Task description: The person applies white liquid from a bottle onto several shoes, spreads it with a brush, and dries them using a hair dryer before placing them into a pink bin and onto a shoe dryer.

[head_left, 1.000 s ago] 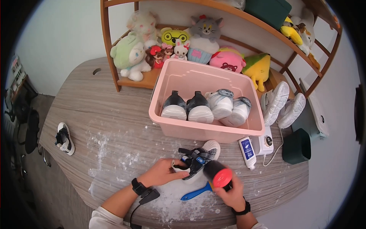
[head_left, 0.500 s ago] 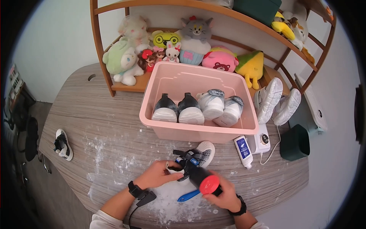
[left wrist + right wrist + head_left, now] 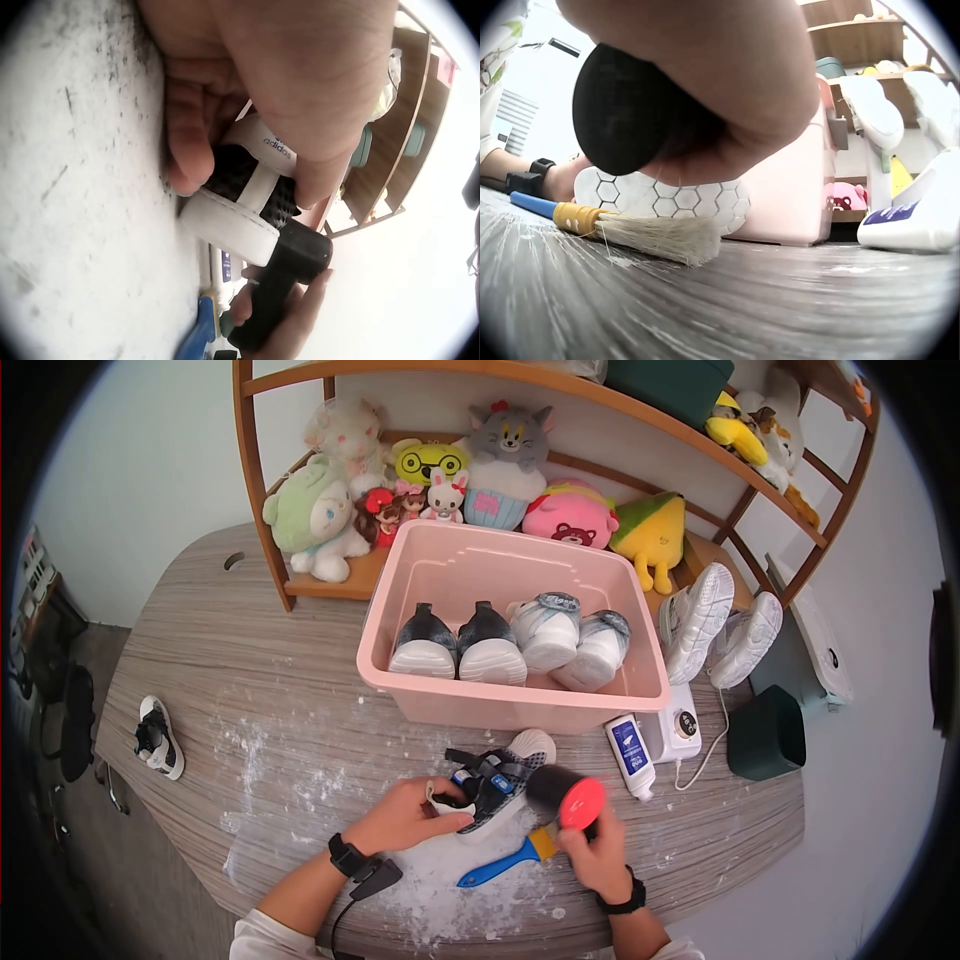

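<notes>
My left hand [image 3: 405, 817] grips the heel of a small black-and-white sneaker [image 3: 528, 748], its strap and toe pointing away from me. In the left wrist view the thumb and fingers hold the white heel tab marked "adidas" [image 3: 277, 144]. My right hand [image 3: 598, 860] is wrapped around the handle of a black handheld tool with a red round end [image 3: 582, 803], shaped like a small hair dryer. The tool's black barrel [image 3: 548, 788] is beside the sneaker's right side. Below it lies a paintbrush [image 3: 497, 863] with a blue handle and pale bristles [image 3: 667, 236].
A pink bin [image 3: 500, 707] with two pairs of shoes stands behind the hands. To the right are a white bottle [image 3: 630, 755], a white shoe dryer [image 3: 675, 730] bearing white shoes, and a dark green bin [image 3: 766, 735]. Another small sneaker [image 3: 160, 738] lies far left. White powder marks the table.
The right hand swung the tool left over the sneaker's opening, then back right, uncovering the brush's bristles. The left hand keeps its grip on the heel. The head view has shifted slightly.
</notes>
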### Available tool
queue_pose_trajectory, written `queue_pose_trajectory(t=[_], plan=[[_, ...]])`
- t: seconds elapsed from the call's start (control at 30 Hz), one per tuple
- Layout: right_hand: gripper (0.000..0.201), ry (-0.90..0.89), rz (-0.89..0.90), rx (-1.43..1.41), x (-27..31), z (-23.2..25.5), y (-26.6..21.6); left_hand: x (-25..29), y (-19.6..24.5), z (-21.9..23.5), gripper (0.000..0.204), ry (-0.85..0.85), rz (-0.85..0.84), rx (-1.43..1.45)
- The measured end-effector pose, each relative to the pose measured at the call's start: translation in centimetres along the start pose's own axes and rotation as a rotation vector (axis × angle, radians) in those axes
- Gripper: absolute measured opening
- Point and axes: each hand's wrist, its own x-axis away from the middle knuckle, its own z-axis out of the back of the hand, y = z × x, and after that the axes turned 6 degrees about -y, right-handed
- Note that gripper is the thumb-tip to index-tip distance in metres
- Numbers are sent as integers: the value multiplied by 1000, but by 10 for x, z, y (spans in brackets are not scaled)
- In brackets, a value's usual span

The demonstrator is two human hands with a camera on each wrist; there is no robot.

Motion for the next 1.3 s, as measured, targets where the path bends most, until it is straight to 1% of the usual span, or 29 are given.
queue_pose_trajectory(t=[0.03,0.07,0.1,0.17,0.2,0.27,0.3,0.37,0.4,0.47,0.5,0.57,0.6,0.67,0.7,0.77,0.8,0.87,0.97,1.1,1.17,1.2,1.27,1.3], plan=[[67,-101,47,39,0,-2,-12,0,-1,-1,35,12,-7,-6],[75,-109,113,111,-1,-6,-20,0,-2,-1,34,24,-13,-12],[75,-106,114,111,-2,-5,-22,-1,-3,-2,34,23,-15,-15],[77,-164,60,56,-2,-5,-24,-1,-5,-2,33,32,-31,-32],[77,-166,59,57,-3,-5,-23,0,-5,-2,33,33,-30,-30],[73,-95,66,16,-5,-4,-17,0,-5,-3,32,20,-35,0],[73,-95,67,17,-4,-2,-8,0,-5,-3,32,21,-35,1],[56,-42,-6,-12,-1,0,8,0,-5,-3,32,27,-52,-27],[56,-42,-1,-12,-2,1,9,0,-3,-2,32,31,-54,-30],[37,37,-127,-278,-6,3,6,1,-1,-4,30,70,-52,-7],[37,38,-127,-276,-9,4,3,1,-2,-5,30,70,-54,-6],[28,85,-162,-307,-12,5,-4,2,-7,-6,33,109,-129,61],[28,86,-165,-306,-12,5,-4,2,-10,-6,33,108,-128,64],[29,89,-165,-357,-13,5,-4,1,-13,-4,31,96,-213,29],[29,89,-162,-358,-13,5,-4,2,-13,-4,31,97,-214,27],[30,89,-201,-449,-14,6,-5,2,-13,-4,30,119,-289,3],[30,92,-198,-449,-15,7,-5,1,-13,-4,30,118,-292,1],[33,95,-212,-501,-15,8,-6,0,-16,-4,28,146,-374,-26],[35,118,-243,-521,-13,10,-1,3,-12,-5,24,161,-366,-16],[37,156,-230,-534,-13,13,-1,2,-10,-4,19,169,-378,-61],[39,210,-151,-529,-11,11,-1,0,-16,-8,20,316,-492,-219],[39,210,-151,-531,-11,11,-1,-1,-17,-7,20,316,-491,-220],[39,220,-94,-543,-10,10,-2,-2,-21,-4,24,422,-584,-325],[39,220,-100,-543,-9,10,-3,-2,-20,-4,24,421,-580,-322]])
